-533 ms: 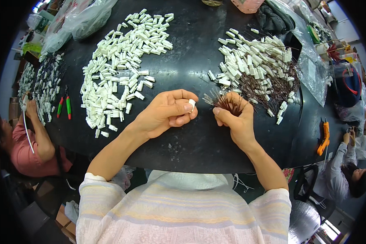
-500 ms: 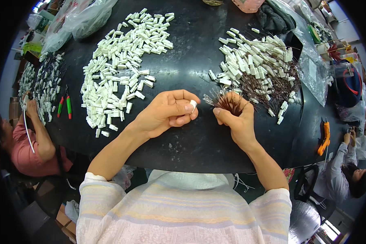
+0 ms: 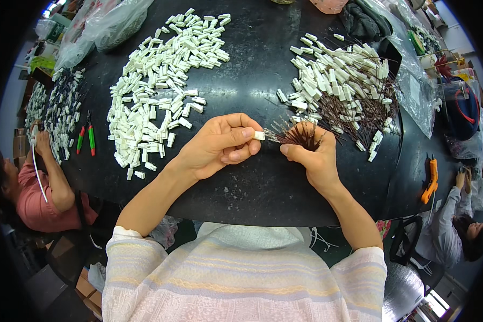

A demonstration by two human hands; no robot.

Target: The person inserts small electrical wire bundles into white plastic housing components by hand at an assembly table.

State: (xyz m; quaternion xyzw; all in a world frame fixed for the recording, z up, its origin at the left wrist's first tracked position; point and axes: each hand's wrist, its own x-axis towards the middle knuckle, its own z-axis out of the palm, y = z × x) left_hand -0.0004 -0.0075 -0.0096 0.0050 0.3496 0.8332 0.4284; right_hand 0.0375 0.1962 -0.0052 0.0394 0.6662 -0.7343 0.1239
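Between the thumb and forefinger of my left hand (image 3: 212, 148) is a small white plastic connector housing (image 3: 259, 136). My right hand (image 3: 317, 161) is closed round a fanned bundle of thin brown wires (image 3: 305, 137) with shiny metal ends. Some of those ends point left and meet the housing's right end; whether any is inside it I cannot tell. A large heap of loose white housings (image 3: 155, 80) spreads to the far left of my hands. Beyond my right hand lies a pile of white housings with brown wires attached (image 3: 341, 80).
The black table (image 3: 252, 198) curves along my front. Green-and-red pliers (image 3: 91, 140) lie left, an orange hot glue gun (image 3: 430, 181) right. Clear plastic bags (image 3: 110, 24) sit at the far left. One person (image 3: 43, 182) works at the left, another (image 3: 448, 225) at the right.
My left hand has turned the white housing so it points right, and it now meets the metal wire ends. My right hand keeps its hold on the bundle, nearly still.
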